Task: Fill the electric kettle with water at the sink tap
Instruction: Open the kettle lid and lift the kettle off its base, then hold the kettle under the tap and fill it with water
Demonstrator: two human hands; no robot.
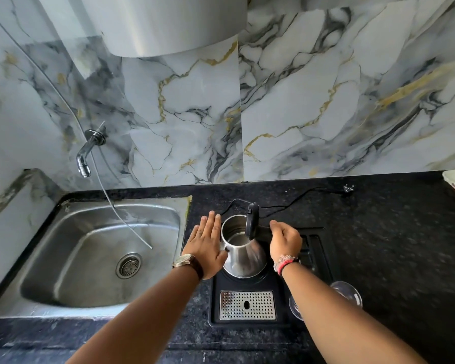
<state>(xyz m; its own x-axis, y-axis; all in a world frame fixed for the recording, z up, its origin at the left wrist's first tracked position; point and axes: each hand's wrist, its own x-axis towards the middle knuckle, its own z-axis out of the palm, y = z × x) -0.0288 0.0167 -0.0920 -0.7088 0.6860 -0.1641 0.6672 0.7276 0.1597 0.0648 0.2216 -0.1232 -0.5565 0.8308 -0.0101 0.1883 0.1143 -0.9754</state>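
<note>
A steel electric kettle (241,254) stands on a black tray (247,285) right of the sink, its black lid (252,223) flipped up and the inside showing. My right hand (285,241) is closed around the kettle's black handle. My left hand (206,244) lies flat with fingers straight against the kettle's left side. The chrome wall tap (86,153) hangs over the steel sink (71,248) at the left, with no water running.
A thin hose (116,208) drops from the tap area into the basin. The kettle's black cord (300,197) runs back to a plug by the wall. A clear glass (346,292) stands right of the tray, behind my right forearm. The tray has a perforated metal drip grate (247,305).
</note>
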